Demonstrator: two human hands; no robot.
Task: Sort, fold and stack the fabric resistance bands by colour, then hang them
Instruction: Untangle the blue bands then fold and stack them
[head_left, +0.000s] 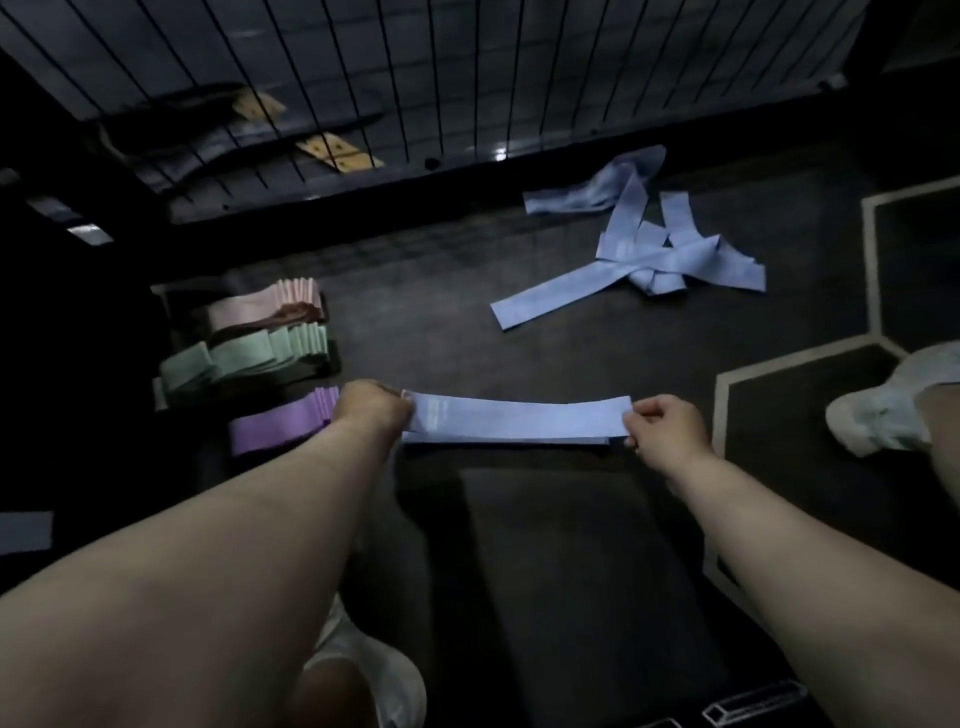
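Blue woven fabric, matte and flat as ribbon: blue band (514, 421) at lower centre of the frame, drawn out level between two hands. Pinched at its left end by left hand (371, 408), fingers curled tight over the edge. Gripped at its right end by right hand (665, 423), thumb and fingertips closed on the corner. Held by both ends, probably to square the layers and take out slack before laying down (slight sag in the middle, so no hard stretch). Hovers just above a darker blue edge, possibly a blue stack underneath; too dim to tell.

Left of centre, three neat stacks in a column, close together: pink stack (270, 309) uppermost, green stack (244, 358) in the middle, purple stack (280, 426) lowest, just beside the left hand. Folded ends fanned like book pages, edges crisp, surfaces soft and dull. Kept apart by colour and near to hand, likely to leave room for blue as the fourth.

Upper right of centre: loose blue bands (639, 260), limp, tangled, crossing one another, well apart from the hands. Judged to be the unfolded remainder, left within reach.

Along the top of the frame: wire grid (467, 78), thin dark bars with a glossy surface behind. Presumably the hanging place, with nothing blue on it yet. Dark floor (415, 312) beneath all, carpet-like, with pale hexagon lines at right.
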